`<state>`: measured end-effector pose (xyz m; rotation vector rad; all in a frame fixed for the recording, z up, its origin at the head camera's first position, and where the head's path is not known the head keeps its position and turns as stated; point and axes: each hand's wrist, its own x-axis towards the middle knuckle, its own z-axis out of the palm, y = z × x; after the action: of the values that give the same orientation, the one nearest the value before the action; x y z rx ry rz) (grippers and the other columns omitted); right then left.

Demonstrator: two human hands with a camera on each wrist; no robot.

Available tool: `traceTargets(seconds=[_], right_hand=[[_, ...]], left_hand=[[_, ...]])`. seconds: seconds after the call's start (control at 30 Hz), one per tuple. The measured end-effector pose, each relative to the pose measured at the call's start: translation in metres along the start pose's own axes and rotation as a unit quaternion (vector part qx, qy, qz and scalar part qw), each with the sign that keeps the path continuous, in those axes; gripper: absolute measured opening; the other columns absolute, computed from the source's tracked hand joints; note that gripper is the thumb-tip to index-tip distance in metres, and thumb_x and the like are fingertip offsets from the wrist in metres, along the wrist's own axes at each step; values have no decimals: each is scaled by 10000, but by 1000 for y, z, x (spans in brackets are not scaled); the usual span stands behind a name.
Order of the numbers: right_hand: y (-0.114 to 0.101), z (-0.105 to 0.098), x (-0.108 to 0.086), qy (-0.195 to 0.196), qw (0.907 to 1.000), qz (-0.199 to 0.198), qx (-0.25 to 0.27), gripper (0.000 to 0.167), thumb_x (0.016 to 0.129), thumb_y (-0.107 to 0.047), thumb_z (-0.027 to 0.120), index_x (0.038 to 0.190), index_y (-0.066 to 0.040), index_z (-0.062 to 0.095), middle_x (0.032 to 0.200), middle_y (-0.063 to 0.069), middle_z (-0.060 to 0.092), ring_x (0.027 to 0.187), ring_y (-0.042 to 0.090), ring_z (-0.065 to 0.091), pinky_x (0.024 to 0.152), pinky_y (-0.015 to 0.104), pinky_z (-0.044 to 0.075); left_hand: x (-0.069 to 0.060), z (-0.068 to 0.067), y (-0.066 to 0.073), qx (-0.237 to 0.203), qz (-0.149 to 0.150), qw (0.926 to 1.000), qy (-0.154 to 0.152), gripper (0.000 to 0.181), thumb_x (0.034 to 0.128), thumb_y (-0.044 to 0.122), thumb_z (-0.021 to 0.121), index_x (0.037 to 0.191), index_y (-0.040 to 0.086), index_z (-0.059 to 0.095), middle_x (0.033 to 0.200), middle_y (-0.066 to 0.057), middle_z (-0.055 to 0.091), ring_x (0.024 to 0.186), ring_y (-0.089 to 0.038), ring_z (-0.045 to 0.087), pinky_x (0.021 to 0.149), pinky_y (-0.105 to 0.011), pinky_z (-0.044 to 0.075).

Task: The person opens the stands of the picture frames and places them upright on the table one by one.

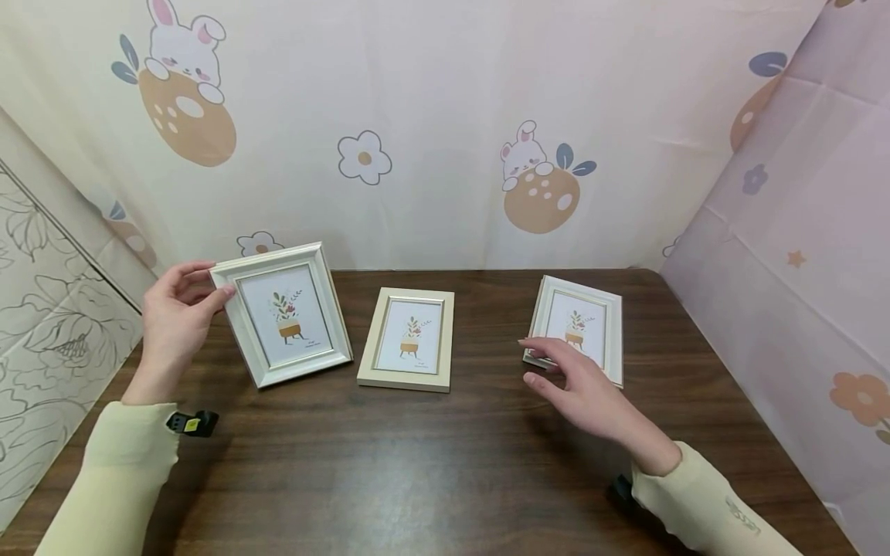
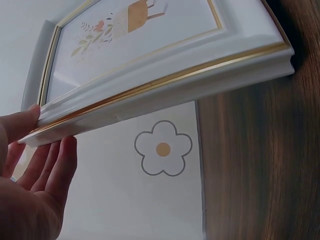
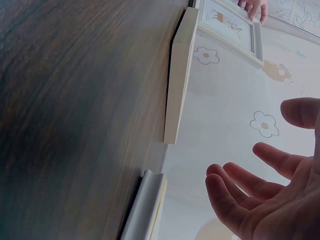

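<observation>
My left hand [image 1: 174, 316] pinches the upper left corner of a white picture frame [image 1: 248, 324] with gold trim, thumb in front and fingers behind. That frame stands tilted at the left of the table; its print shows a plant in an orange pot. A cream picture frame [image 1: 371, 340] lies face up in the middle. At the right lies another white picture frame [image 1: 613, 332], partly covered by my right hand [image 1: 584, 390]. This hand hovers over the frame's near left corner with relaxed, spread fingers, holding nothing, as the right wrist view also shows.
The dark wooden table [image 1: 417, 463] runs back to a curtain [image 1: 431, 216] printed with rabbits and flowers. A second patterned cloth [image 1: 786, 255] hangs along the right side. At the left is a panel [image 1: 42, 332] with line-drawn flowers.
</observation>
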<state>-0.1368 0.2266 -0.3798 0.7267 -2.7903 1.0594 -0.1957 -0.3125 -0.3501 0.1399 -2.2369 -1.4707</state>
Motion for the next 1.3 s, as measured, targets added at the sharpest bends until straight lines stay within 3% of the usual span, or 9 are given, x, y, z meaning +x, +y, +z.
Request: traceTargets(seconds=[0.5, 0.9, 1.3], right_hand=[[3, 5, 0, -19, 9998, -195, 69, 439, 977, -192, 659, 1379, -56, 545, 1331, 58, 594, 1120, 293, 621, 897, 487, 527], [4, 7, 0, -41, 9995, -242, 207, 436, 986, -201, 648, 1394, -91, 539, 1343, 51, 586, 1141, 292, 615, 920, 474, 521], [1, 8, 2, -47, 9995, -248, 207, 432, 979, -180, 654, 1385, -83, 544, 1349, 96, 581, 1145, 305, 604, 921, 496, 515]], left_hand=[[-5, 4, 9, -522, 41, 9980, 362, 323, 864, 25, 758, 1168, 64, 657, 997, 55, 687, 874, -61, 670, 644, -147, 543], [-7, 7, 15, -1576, -11, 9863, 486, 292, 837, 7, 782, 1111, 16, 686, 952, -14, 713, 844, -95, 693, 641, -156, 550], [-11, 8, 20, -1934, 61, 9799, 480, 318, 832, 24, 788, 1135, 2, 691, 1000, -34, 719, 879, -109, 697, 669, -169, 557]])
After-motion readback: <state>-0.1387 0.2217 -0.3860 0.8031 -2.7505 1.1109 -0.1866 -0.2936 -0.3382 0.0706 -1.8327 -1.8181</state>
